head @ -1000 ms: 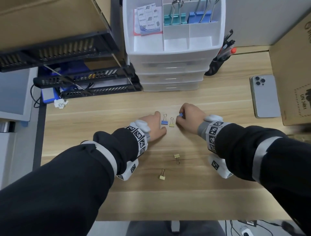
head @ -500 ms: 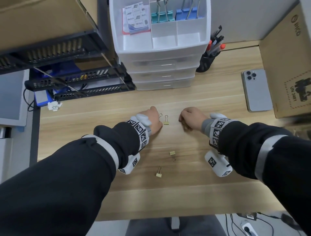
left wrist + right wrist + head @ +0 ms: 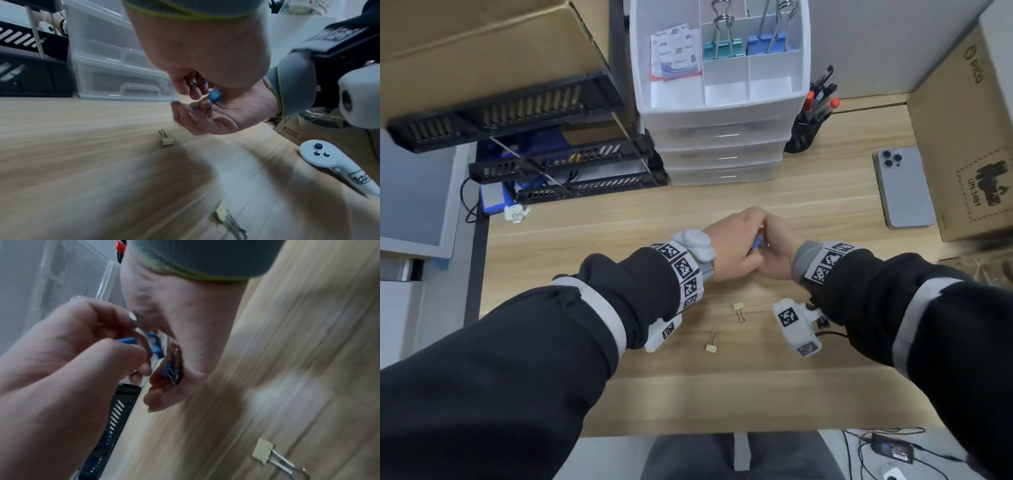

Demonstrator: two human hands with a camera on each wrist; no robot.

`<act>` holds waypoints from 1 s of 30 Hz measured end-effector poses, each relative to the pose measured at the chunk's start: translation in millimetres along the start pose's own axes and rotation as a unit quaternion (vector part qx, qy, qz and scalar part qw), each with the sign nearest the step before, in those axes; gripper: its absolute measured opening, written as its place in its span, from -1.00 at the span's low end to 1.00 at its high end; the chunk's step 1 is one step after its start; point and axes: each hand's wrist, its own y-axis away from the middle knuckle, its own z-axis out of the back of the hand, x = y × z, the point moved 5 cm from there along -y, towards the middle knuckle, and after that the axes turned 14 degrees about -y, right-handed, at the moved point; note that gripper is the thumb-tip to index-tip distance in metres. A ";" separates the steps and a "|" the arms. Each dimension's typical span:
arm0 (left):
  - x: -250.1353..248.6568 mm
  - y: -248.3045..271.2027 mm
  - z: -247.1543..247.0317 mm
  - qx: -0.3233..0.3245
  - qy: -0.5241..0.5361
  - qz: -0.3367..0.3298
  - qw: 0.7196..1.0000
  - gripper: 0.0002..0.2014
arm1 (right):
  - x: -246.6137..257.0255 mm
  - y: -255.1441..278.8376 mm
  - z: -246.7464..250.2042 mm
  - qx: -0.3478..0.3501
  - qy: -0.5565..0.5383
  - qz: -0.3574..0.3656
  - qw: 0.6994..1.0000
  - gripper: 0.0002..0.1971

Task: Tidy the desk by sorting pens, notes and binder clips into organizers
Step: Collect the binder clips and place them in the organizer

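Observation:
My hands meet above the middle of the desk (image 3: pixel 808 212). My left hand (image 3: pixel 753 233) pinches a small blue binder clip (image 3: pixel 214 95) just over my right hand (image 3: pixel 774 246). That right hand lies palm up and cupped, with another blue binder clip (image 3: pixel 170 371) resting in the palm. Two small gold binder clips (image 3: pixel 738 310) (image 3: pixel 711 342) lie on the wood nearer to me, between my wrists. The white drawer organizer (image 3: pixel 722 113) stands at the back; its top tray holds notes (image 3: pixel 676 51) and large teal and blue clips (image 3: pixel 722 48).
A black pen cup (image 3: pixel 808 126) stands right of the organizer. A phone (image 3: pixel 902 188) lies face down at the right beside a cardboard box (image 3: pixel 969 137). Black letter trays (image 3: pixel 517 113) fill the back left. A white controller (image 3: pixel 329 159) hangs near my right wrist.
The hands, apart a moment ago, have come together. The left hand lifted a blue clip off the desk; the right hand turned palm up under it. The gold clip between them is out of sight.

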 end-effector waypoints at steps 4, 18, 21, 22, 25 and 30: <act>-7.1 6.9 4.9 -0.020 0.066 0.004 0.998 -0.36 | 1.8 4.5 4.6 -0.008 -0.048 0.031 0.998 -0.60; 47.6 9.2 -48.0 0.098 -0.133 0.098 0.981 -0.65 | -9.8 9.5 66.2 -0.095 0.143 0.049 0.984 -0.88; 47.1 0.2 -61.9 0.114 -0.134 0.126 0.976 -0.73 | -16.4 10.9 82.9 -0.089 0.154 0.039 0.983 -0.93; 48.3 -3.0 -66.6 0.112 -0.134 0.141 0.974 -0.75 | -17.8 10.5 87.6 -0.091 0.154 0.040 0.983 -0.92; 55.4 -4.1 -74.9 0.116 -0.130 0.186 0.967 -0.83 | -18.7 11.0 94.1 -0.109 0.135 0.063 0.983 -0.95; 54.7 3.8 -80.0 0.146 -0.163 0.209 0.953 -0.77 | -19.4 11.1 94.8 -0.106 0.210 0.080 0.969 -0.95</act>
